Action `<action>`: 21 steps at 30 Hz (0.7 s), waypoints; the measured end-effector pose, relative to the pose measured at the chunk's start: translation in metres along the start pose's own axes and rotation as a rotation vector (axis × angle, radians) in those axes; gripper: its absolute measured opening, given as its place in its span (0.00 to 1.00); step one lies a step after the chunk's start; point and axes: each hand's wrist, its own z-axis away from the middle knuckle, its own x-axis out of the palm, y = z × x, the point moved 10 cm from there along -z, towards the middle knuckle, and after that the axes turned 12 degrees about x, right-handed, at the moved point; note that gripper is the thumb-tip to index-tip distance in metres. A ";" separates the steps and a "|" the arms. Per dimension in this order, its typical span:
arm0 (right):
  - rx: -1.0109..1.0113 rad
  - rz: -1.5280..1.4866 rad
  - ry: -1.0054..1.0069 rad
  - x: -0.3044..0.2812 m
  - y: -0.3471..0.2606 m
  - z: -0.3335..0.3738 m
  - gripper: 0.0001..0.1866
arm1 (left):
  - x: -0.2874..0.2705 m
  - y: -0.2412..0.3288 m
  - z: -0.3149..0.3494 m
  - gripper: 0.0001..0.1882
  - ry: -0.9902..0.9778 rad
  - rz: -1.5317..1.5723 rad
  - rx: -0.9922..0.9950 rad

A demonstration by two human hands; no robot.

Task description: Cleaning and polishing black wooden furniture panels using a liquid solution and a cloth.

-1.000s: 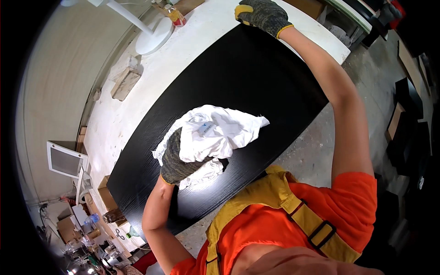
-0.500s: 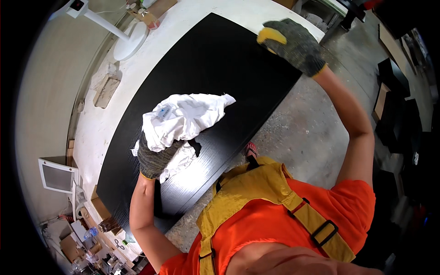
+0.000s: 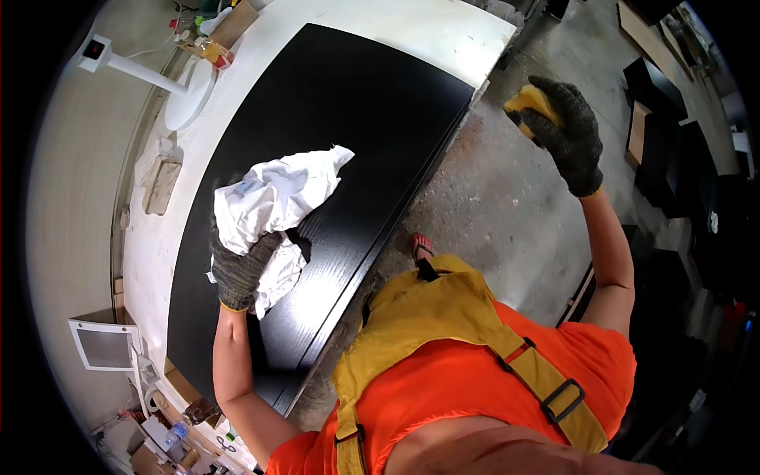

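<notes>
A glossy black wood-grain panel (image 3: pixel 380 103) with a curved far edge lies on the white worktable (image 3: pixel 404 28). My left hand (image 3: pixel 240 273), in a dark grey knitted glove, is closed on a bunched white cloth (image 3: pixel 277 190) resting on the panel; the cloth hides most of the fingers. My right hand (image 3: pixel 571 131), gloved the same way, is raised over the floor beyond the panel's right edge. Its fingers curl around a yellow sponge (image 3: pixel 532 104), apart from the panel.
A white lamp stand (image 3: pixel 190 95) and a dirty block (image 3: pixel 161 184) stand along the table's left side. Bottles (image 3: pixel 214 54) are at the back. Small items and scissors (image 3: pixel 226 443) crowd the lower left. Black boards (image 3: pixel 661 158) lie on the concrete floor (image 3: pixel 507 206) to the right.
My right hand has lifted off the panel's far right corner and swung right, out over the floor, with the sponge. My left hand stays on the cloth; the whole view has shifted.
</notes>
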 end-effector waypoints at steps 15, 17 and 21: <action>-0.386 0.042 0.281 0.047 -0.033 0.003 0.26 | -0.054 -0.035 0.057 0.32 0.234 -0.331 -0.272; -0.333 -0.012 0.214 0.056 -0.034 0.009 0.25 | -0.058 -0.032 0.060 0.33 0.246 -0.267 -0.170; -0.329 -0.081 0.153 0.071 -0.057 0.034 0.24 | -0.073 -0.044 0.071 0.35 0.317 -0.383 -0.303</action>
